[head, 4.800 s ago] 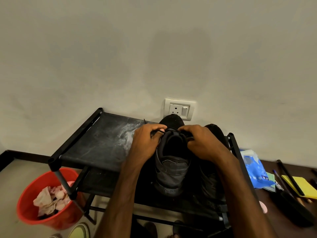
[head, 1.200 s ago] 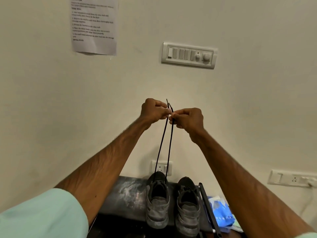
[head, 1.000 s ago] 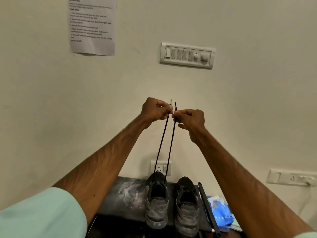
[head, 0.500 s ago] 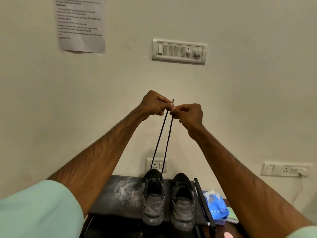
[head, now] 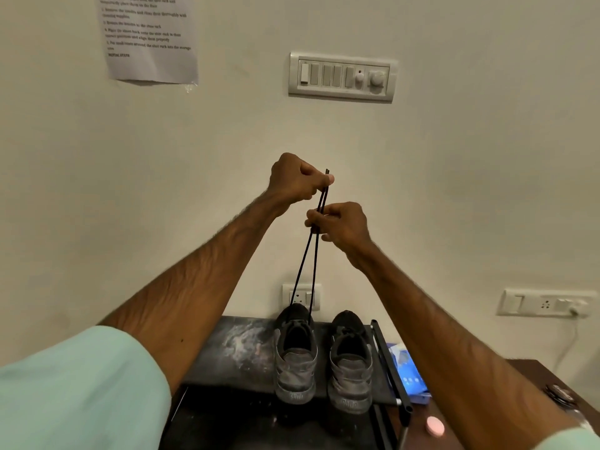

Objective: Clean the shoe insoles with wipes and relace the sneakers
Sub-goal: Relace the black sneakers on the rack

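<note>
Lower than half a second ago, the right hand (head: 341,227) now sits beneath the left hand (head: 293,180) at frame centre; the black shoe rack (head: 233,352) at lower centre carries two grey sneakers (head: 295,362) side by side; both hands pinch the black lace (head: 303,266), its two strands rising taut from the sneaker nearer frame left.

The left sneaker (head: 295,365) stood just left of the right sneaker (head: 350,371) on the rack (head: 233,352), a wall socket (head: 317,294) behind them and a wipes packet (head: 407,375) right of the rack.
</note>
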`<act>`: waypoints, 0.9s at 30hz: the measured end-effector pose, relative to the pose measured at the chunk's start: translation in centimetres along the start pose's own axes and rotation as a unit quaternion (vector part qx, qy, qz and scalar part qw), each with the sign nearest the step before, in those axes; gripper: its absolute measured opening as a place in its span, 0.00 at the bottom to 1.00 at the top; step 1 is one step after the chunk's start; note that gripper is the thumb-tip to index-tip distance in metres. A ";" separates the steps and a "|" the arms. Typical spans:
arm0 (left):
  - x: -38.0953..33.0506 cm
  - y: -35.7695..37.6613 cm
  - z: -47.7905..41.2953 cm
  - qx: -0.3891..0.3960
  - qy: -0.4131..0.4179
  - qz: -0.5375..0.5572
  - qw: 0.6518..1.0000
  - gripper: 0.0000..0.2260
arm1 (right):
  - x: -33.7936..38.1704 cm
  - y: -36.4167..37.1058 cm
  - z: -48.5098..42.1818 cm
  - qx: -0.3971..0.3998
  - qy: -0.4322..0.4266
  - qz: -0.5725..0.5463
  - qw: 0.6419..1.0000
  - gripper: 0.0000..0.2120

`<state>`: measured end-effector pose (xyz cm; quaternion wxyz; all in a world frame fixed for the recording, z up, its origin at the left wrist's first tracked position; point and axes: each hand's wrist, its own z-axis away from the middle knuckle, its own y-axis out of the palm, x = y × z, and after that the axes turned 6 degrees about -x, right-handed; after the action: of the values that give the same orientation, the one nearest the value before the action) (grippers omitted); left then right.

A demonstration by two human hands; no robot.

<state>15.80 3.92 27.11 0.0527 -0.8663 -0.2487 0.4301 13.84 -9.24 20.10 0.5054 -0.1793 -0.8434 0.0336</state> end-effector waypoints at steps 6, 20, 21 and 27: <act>1.5 -0.4 0.0 -0.055 -0.059 0.053 0.995 0.11 | -3.7 2.2 2.9 0.045 0.037 0.000 0.998 0.10; 14.3 -0.5 3.4 -0.180 -0.229 0.076 0.954 0.07 | -13.1 4.4 2.6 0.021 0.096 0.067 0.993 0.06; 15.7 0.0 4.1 -0.179 -0.229 0.058 0.955 0.09 | -13.9 4.7 2.6 0.009 0.109 0.047 0.993 0.06; 22.1 3.4 9.8 -0.089 -0.282 -0.113 0.949 0.24 | -17.8 7.1 1.9 -0.022 0.147 0.025 0.989 0.07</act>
<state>20.73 10.29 4.03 -0.0488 -0.6775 -0.3866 0.6238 21.61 -8.34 2.52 0.6186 -0.2143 -0.7559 0.0008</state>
